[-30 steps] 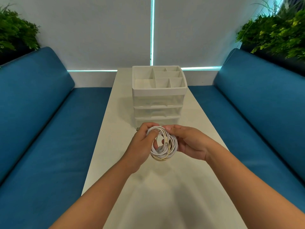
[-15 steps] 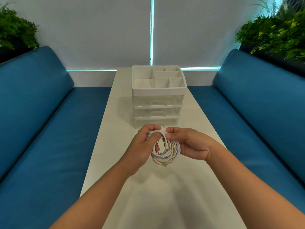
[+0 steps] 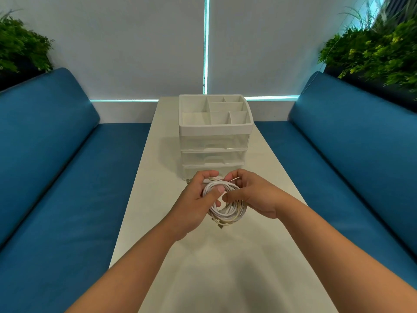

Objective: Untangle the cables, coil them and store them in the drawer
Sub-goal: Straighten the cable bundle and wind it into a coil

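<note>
Flanked by two blue benches (image 3: pixel 49 172), with green plants (image 3: pixel 370 53) behind each backrest. Down the middle, a long white table (image 3: pixel 225 267), bare under the forearms. At its far end, a white drawer unit (image 3: pixel 214 141): open compartment tray on top, three clear drawers below, all closed as far as can be seen. Just in front of the unit and raised off the table surface, the bundle of cables (image 3: pixel 228 211), white strands mixed with a yellowish one, wound into a loose round coil. Left hand (image 3: pixel 194 204) curled round the coil's left side, thumb pressed across the upper strands. Right hand (image 3: pixel 252 195) pinching the top of the loops between thumb and fingertips, other fingers tucked behind. Small plug ends poking out at the upper left (image 3: pixel 189 181) and at the bottom of the coil. Probably light, soft and springy: loops likely to fan open once pressure eases, smooth jacket likely to slip. Best held across all strands at one point of the ring, not by a single loop or a plug. Coiling seemingly near done; drawer yet to be opened.
</note>
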`<state>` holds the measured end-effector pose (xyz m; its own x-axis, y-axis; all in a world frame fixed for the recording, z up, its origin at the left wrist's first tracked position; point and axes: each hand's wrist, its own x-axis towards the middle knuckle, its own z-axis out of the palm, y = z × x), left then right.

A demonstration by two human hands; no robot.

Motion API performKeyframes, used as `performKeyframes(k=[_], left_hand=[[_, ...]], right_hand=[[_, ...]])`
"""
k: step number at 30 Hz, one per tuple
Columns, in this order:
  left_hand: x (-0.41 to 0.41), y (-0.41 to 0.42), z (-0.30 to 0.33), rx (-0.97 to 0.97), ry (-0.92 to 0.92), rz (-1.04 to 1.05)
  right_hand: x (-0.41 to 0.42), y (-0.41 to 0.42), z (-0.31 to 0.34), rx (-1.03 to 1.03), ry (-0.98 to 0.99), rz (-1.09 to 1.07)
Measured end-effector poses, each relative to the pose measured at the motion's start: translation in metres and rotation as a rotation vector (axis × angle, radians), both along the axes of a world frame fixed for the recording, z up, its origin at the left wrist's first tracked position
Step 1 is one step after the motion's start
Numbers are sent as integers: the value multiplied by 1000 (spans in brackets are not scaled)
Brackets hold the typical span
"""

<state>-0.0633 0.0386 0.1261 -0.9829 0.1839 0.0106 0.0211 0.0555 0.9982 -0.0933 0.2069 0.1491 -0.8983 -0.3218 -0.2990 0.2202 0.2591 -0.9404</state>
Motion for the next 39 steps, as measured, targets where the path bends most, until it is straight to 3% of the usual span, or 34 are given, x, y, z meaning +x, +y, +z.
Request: performKeyframes(k=[4,11,16,24,26,28,32,39], left_hand=[[1,3,-4,55,-26,-4],[0,15,-11,18,99,196],[0,17,-14,39,111,298],[-7,5,-6,-300,21,269],[-13,-1,1,-339,108,309],[-18,-3,9,-392,211,208],[-22,0,19,-458,122,-130],[-25,3,3,-340,152,4]], right_hand=[[0,-8,6,349,189,-31],[-1,-17,3,508,333,-144],[-2,-12,11,427,302,-86],[-9,0,19,398,140,22],[-11,2,21,419,130,72],[-11,1,23,417,135,147],[-12,-3,30,392,176,211],[-11,-6,24,384,181,55]])
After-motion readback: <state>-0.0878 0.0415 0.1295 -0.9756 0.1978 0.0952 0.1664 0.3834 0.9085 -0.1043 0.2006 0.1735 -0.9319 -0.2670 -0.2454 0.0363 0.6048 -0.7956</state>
